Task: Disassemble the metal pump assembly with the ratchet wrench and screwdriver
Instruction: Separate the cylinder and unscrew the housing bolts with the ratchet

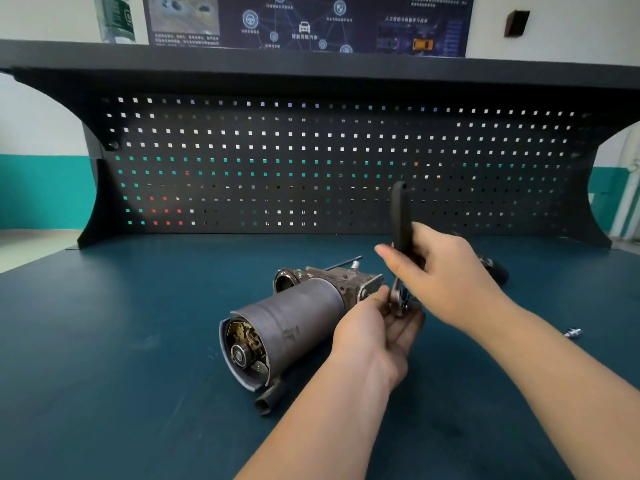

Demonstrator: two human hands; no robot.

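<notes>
Just left of both hands, the pump assembly lies on its side on the blue surface, touching it along the dark cylindrical can. Only one view here, the head cam. The long axis runs from the open end, nearest the person and down-left of the hands, up and away to the cast housing end right by the fingertips. So the end being worked on is the far one, and the left hand is the nearer of the two to it, fingers curled up around the ratchet head at that corner. The right hand grips the ratchet wrench handle, which stands nearly upright. The open end shows brass bits and a bearing; the can looks dull grey with scuffs. I can't tell whether the socket is actually seated on a bolt.
</notes>
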